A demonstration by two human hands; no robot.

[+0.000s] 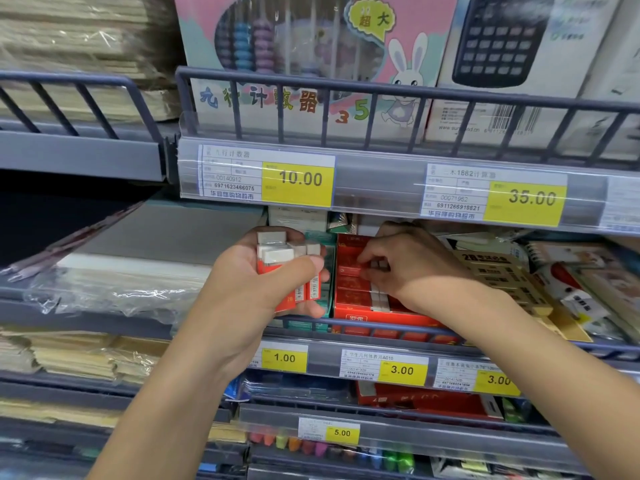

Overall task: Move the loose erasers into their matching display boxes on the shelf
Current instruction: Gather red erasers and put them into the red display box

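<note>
From the head camera, your left hand (pixel 266 271) is curled shut around a small bundle of loose erasers (pixel 284 268), white tips up and red sleeves with barcodes pointing down, held just in front of the shelf so the next piece is within easy reach of the other hand. Your right hand (pixel 401 261) reaches into the red display box (pixel 367 306), fingertips pinched together on what looks like one eraser, pressing it down among the rows already lying there; the exact contact is partly hidden by your knuckles, so this is a judgement. The red sleeves in your left hand match the red box, which is likely why you work there rather than at the green display box (pixel 325 271) just to its left, half hidden behind your left hand. The box sits against the grey wire rail (pixel 346 323) at the front of the shelf, which keeps it from sliding forward. Below the rail run price tags (pixel 401 370) in yellow. To the right of the red box lie packets of stationery (pixel 502 275), close against it. The shelf above carries a pink abacus box (pixel 298 57) and a calculator box (pixel 502 46), and wrapped paper stacks (pixel 114 282) fill the shelf to the left. Lower shelves hold coloured items too blurred to name.
</note>
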